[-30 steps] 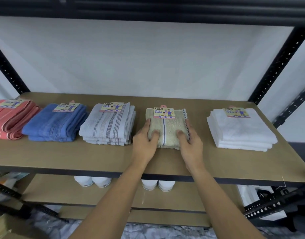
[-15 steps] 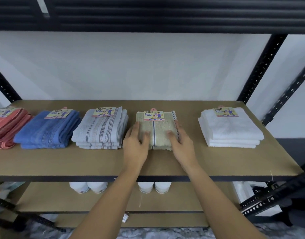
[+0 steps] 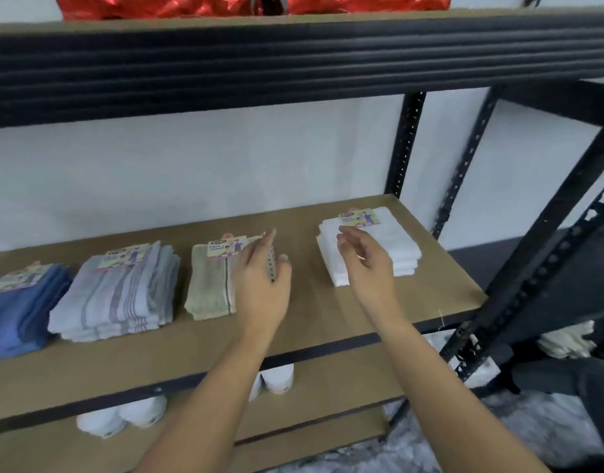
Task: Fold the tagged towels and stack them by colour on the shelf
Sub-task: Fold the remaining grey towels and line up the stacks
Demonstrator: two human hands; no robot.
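Observation:
Folded tagged towels lie in a row on the wooden shelf [image 3: 311, 315]: a blue stack [image 3: 17, 308], a grey striped stack [image 3: 120, 295], a single beige towel [image 3: 208, 288] and a white stack [image 3: 386, 244]. My left hand [image 3: 263, 281] rests flat over the beige towel's right edge, fingers extended, gripping nothing. My right hand [image 3: 365, 261] hovers with loosely spread fingers in front of the white stack's left side, holding nothing.
A black metal upright [image 3: 406, 145] and diagonal braces [image 3: 532, 254] frame the right end. The upper shelf beam [image 3: 293, 63] hangs close overhead with something red [image 3: 191, 3] on it. White shoes [image 3: 276, 378] sit on the shelf below.
Both hands have come off the beige towel's front; the right hand has lifted away toward the white stack. The view has swung right and up, so the coral stack is out of sight.

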